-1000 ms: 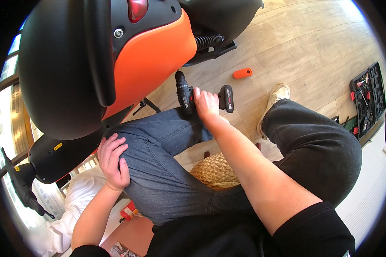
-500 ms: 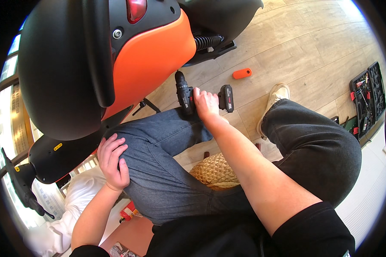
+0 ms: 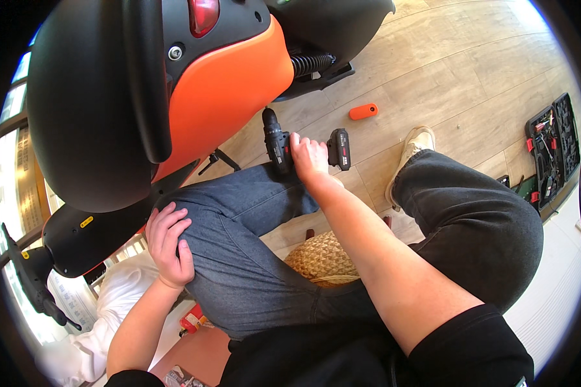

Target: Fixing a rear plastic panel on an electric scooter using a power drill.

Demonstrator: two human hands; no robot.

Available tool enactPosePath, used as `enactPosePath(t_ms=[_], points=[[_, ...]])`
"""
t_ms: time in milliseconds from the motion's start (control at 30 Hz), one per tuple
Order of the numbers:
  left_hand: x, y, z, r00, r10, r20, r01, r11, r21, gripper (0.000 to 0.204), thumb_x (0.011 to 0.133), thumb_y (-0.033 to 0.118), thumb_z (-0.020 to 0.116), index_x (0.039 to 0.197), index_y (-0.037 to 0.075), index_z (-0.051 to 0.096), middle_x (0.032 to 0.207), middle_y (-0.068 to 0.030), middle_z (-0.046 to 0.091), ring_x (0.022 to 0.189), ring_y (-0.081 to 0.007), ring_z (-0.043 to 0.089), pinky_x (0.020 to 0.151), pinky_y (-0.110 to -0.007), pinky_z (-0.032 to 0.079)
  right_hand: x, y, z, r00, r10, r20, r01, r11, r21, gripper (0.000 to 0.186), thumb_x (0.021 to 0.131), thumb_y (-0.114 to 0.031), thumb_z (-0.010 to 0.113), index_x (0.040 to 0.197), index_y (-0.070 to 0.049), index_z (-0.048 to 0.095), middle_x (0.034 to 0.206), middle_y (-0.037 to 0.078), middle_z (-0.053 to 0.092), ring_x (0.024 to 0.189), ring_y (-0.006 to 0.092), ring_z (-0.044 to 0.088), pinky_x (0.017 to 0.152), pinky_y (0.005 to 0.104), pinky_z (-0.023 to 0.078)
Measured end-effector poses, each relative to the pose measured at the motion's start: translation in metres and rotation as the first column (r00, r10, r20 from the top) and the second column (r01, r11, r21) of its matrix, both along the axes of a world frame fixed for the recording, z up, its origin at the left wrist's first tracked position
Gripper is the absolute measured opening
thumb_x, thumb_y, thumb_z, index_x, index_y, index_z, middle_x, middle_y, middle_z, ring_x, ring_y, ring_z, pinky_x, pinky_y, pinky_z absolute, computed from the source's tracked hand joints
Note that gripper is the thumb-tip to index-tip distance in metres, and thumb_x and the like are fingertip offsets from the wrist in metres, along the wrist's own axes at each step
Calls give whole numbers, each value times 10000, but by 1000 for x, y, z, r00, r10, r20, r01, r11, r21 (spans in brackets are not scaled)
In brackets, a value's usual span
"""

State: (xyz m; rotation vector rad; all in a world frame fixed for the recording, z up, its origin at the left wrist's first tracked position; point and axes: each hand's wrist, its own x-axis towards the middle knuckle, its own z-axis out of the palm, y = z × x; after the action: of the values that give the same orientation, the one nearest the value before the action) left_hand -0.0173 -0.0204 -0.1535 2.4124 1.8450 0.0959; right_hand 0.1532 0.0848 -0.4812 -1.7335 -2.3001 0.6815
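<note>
My right hand (image 3: 310,157) is wrapped round the handle of a black cordless drill (image 3: 277,145). The drill lies by my left knee with its chuck pointing away from me, and the battery block sticks out to the right of my fist. My left hand (image 3: 170,244) rests on my left thigh, fingers outstretched, holding nothing. Ahead and to the left stands an electric scooter (image 3: 229,84) with an orange side panel, a black seat and a red rear light. The drill's tip is close to the panel's lower edge; whether they touch I cannot tell.
An orange plastic cover (image 3: 363,112) lies on the wooden floor (image 3: 458,84). At the far right an opened black tool case (image 3: 551,151) holds several tools. A woven stool (image 3: 323,258) is under me. A person in a white sleeve (image 3: 119,293) is at the lower left.
Almost nothing differs. The whole view has shifted very slightly, while both hands and the drill keep their places.
</note>
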Motion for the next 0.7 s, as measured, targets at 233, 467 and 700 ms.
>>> enactPosePath(t_ms=[233,467,700], points=[[48,35,3,984,35,-177,-58,990,-129,115,748,77,649,857,51,624,912,-117,626,978,-347,618,896,-475,430,5,1,-5,1000,-20,7,20,998,-55,142,900,-141,566,1030,-124,514,834,80,687,817,268,711,748,438,527],[186,140,-152,756,473,452,-76,749,-658,286,964,206,600,771,-3,566,716,-59,612,672,-159,578,618,-290,462,8,-5,15,991,23,-134,-10,995,98,270,909,-239,557,1104,-63,496,826,112,552,799,278,609,727,428,467],[245,248,-324,-772,635,8,28,46,-999,391,904,24,649,1246,25,458,1305,-183,427,1226,-300,482,913,-446,569,20,-18,-15,742,-298,-600,-30,880,-475,521,1037,-408,503,1422,-63,437,1101,108,576,967,223,555,849,363,449]])
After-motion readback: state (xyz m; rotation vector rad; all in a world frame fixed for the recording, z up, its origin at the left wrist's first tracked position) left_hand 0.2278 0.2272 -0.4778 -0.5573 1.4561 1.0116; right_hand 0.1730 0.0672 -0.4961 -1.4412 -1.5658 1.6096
